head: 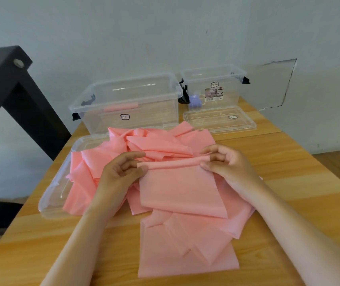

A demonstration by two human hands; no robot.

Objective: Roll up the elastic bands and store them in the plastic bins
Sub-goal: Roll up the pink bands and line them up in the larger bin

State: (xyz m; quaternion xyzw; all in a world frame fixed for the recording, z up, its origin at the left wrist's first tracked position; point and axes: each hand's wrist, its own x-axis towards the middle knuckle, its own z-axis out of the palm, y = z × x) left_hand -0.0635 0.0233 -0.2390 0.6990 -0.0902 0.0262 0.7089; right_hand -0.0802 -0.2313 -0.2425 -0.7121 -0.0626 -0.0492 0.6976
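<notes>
head | left hand (121, 172) pinches left end of rolled top edge of flat pink elastic band (177, 186) | right hand (224, 164) pinches right end | band lies on heap of loose pink bands (154, 145) on wooden desk (288, 182) | one pink roll (121, 107) inside large clear plastic bin (94, 89) behind heap

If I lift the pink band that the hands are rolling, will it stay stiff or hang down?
Probably floppy: the pink band drapes and creases over the pile of bands under it. It looks thin, so likely light. The rolled edge may unroll if released, since the left hand and right hand both pinch it.
</notes>
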